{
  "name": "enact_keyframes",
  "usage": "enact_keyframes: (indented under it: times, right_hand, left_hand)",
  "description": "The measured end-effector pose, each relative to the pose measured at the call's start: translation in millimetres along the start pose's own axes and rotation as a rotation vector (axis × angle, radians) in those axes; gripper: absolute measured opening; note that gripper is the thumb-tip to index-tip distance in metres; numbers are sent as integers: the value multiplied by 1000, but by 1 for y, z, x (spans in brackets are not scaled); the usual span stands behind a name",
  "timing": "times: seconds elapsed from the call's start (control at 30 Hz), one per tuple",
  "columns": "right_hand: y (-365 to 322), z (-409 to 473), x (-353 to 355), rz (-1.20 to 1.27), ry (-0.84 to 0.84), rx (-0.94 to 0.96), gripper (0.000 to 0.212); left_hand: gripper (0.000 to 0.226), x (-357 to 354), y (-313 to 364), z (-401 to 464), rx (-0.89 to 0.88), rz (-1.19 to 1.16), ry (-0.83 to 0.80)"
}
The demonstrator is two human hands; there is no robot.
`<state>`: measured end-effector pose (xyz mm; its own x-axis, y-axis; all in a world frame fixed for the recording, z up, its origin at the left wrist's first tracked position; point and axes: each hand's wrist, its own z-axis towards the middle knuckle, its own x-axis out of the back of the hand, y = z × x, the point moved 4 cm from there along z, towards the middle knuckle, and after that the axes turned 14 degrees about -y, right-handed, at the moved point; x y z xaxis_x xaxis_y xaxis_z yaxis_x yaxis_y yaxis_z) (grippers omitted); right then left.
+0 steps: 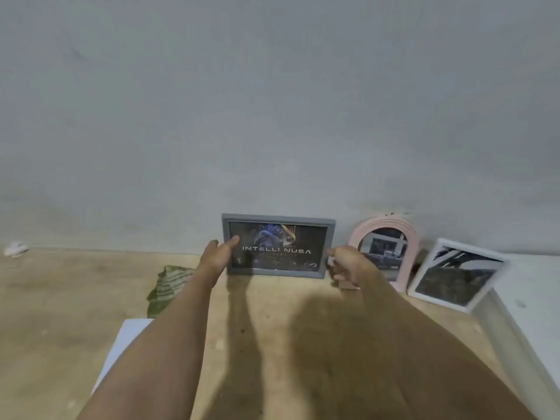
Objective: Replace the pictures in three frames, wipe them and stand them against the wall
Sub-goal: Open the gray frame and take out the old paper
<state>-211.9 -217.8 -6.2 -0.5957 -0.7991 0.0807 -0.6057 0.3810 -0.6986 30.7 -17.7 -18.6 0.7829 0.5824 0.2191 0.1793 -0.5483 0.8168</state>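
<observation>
Head view is looking down at a wooden floor (60, 344) meeting a grey wall (272, 101). Grey frame (278, 245) is standing at the wall's foot, long axis running left to right, picture side facing the camera, top edge at the wall; text on the picture is reading INTELLI NUSA. Left hand (216, 256) is sitting at the frame's left edge, thumb lying over the front of the frame, the other fingers going out of sight behind or beside the edge, so it is looking like a loose hold on that side. Right hand (344, 263) is sitting at the frame's right edge with fingers curled; whether they are gripping the edge or only touching it is too blurred to call. Pink frame (407, 237), arch-topped, is standing just right of the grey one, long axis upright, leaning on the wall, its lower left partly hidden by the right hand. White frame (458, 274) is standing right of that, tilted, in the corner by a white ledge (521, 298); its picture is dark and hard to read. A green striped cloth (168, 287) is lying crumpled on the floor left of the left forearm. A white sheet (127, 338) is lying under the left arm, mostly covered. A small white lump (15, 247) at the far left is too blurred to identify
</observation>
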Motion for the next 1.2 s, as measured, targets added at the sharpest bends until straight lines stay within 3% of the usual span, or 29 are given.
enact_keyframes:
  times: [0.17, 0.2, 0.3, 0.47, 0.63, 0.9, 1.1, 1.2]
  right_hand:
    - [-4, 51, -5, -152, 107, -27, 8]
    - [-3, 60, -4, -185, 130, -29, 21]
    - [-1, 74, -5, -81, 176, 9, 40]
    - [-1, 84, 4, -112, 241, 59, 30]
    - [9, 62, 16, -74, 149, 156, 15]
    - [29, -27, 50, -173, -59, 259, 14]
    - [65, -108, 90, -163, 8, 224, 3]
    - [68, -142, 111, -202, 68, 239, 13]
  left_hand:
    - [78, 10, -12, 49, 1, 40, 66]
    - [74, 11, -15, 57, 2, 53, 68]
    - [54, 13, -20, 73, -23, 86, 64]
    - [23, 15, -19, 84, -66, 181, 111]
    - [23, 20, -23, 69, -122, 123, 97]
    - [21, -5, -53, 12, -69, 95, 71]
    - [29, -70, -71, -52, 15, 117, -4]
    - [34, -111, -68, -86, 39, 170, -75]
